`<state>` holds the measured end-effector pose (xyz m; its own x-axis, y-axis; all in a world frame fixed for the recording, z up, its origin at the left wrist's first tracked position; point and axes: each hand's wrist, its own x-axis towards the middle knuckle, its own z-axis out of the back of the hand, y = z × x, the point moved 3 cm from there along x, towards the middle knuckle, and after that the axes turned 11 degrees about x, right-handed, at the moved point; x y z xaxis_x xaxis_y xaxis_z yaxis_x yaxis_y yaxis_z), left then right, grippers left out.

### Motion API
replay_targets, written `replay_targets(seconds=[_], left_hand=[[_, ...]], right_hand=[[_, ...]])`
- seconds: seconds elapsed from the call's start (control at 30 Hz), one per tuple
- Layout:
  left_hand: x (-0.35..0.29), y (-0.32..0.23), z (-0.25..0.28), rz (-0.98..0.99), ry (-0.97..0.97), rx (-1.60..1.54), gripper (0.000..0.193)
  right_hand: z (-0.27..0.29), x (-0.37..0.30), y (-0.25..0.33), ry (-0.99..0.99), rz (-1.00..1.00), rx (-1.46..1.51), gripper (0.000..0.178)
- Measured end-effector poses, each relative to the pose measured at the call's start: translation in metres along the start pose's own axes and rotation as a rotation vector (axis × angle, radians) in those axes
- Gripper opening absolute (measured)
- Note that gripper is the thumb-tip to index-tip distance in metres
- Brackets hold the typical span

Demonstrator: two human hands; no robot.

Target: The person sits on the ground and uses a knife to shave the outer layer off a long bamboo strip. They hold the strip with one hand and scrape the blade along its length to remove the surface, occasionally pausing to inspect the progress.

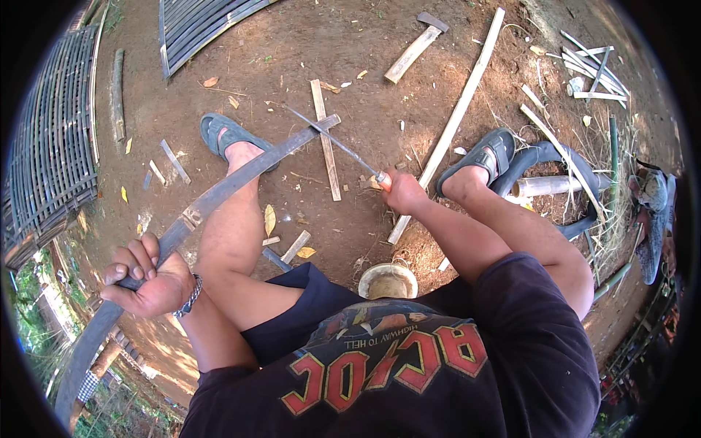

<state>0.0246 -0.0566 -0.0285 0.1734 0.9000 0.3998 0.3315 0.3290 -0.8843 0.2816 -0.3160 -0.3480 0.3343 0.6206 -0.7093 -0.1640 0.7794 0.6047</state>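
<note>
Above dirt [307, 45], in curled fingers of the left hand [162, 286], steady the slat [263, 165] over the left shin [235, 237], and work the blade [350, 153] evenly across it by the handle [384, 180], in closed fingers of the right hand [406, 194].

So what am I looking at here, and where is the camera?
There is no machine here: these are a person's own bare hands. The one picture comes from a wide fisheye camera on the person's head, looking down, so straight edges bend. The left hand grips a long dark strip. The right hand holds a thin rod-like tool by its orange handle; in view, it crosses the strip near its far end. On the ground lie a hatchet, a long pale slat and leaves.
</note>
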Motion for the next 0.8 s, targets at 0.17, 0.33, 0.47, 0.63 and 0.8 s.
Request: replay_targets(seconds=[0.17,0.33,0.47,0.63,0.8], left_hand=[[-0.001,0.000,-0.001,-0.001,0.034,-0.022,0.039],[0.000,0.002,0.001,0.003,0.013,-0.003,0.039],[-0.007,-0.002,0.010,-0.001,-0.110,0.032,0.044],[-0.006,0.003,0.012,0.044,-0.264,0.035,0.044],[-0.007,0.007,0.018,0.050,-0.338,0.065,0.044]], right_hand=[[0.013,-0.004,0.006,-0.021,-0.040,-0.089,0.036],[0.012,-0.002,0.005,-0.030,-0.095,-0.034,0.037],[0.004,-0.022,0.024,0.050,0.044,-0.047,0.038],[-0.009,-0.005,0.007,-0.023,-0.052,0.066,0.035],[-0.014,-0.006,-0.005,-0.061,-0.032,0.031,0.035]])
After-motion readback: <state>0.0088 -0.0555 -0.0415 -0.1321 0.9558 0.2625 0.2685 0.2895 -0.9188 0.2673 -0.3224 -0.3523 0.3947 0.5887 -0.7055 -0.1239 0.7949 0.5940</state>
